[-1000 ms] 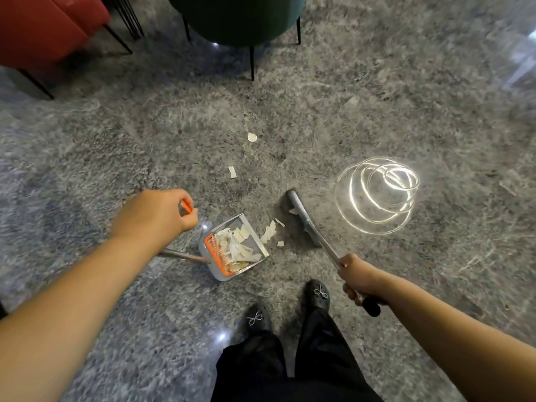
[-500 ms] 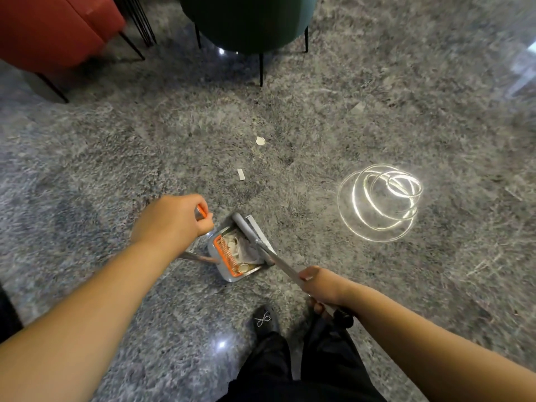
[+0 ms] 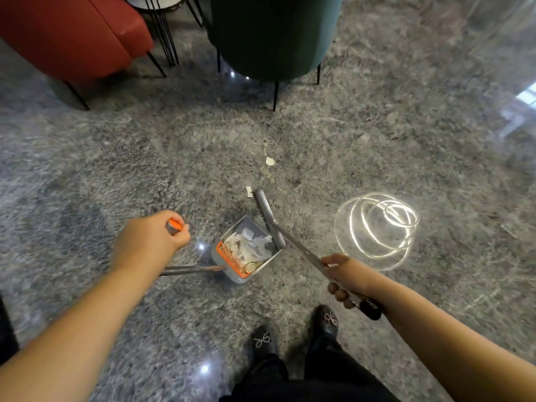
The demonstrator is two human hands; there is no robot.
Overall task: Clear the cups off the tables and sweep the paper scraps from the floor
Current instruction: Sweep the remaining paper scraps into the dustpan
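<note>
Grey marble floor (image 3: 377, 134). Left hand (image 3: 150, 242) grips dustpan handle (image 3: 174, 226); dustpan (image 3: 246, 250) holds paper scraps (image 3: 251, 246). Right hand (image 3: 346, 275) grips broom (image 3: 268, 217). 2 scraps (image 3: 269, 161) lie beyond, 1 just beside the broom head.

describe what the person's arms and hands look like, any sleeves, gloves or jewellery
Both forearms are bare up to the frame edge, with no sleeves in view. The left hand and right hand wear no gloves, and no rings, watch or bracelets show on the sides that face the camera. Lower down, the person wears black trousers and dark shoes with small sparkly bows.
</note>
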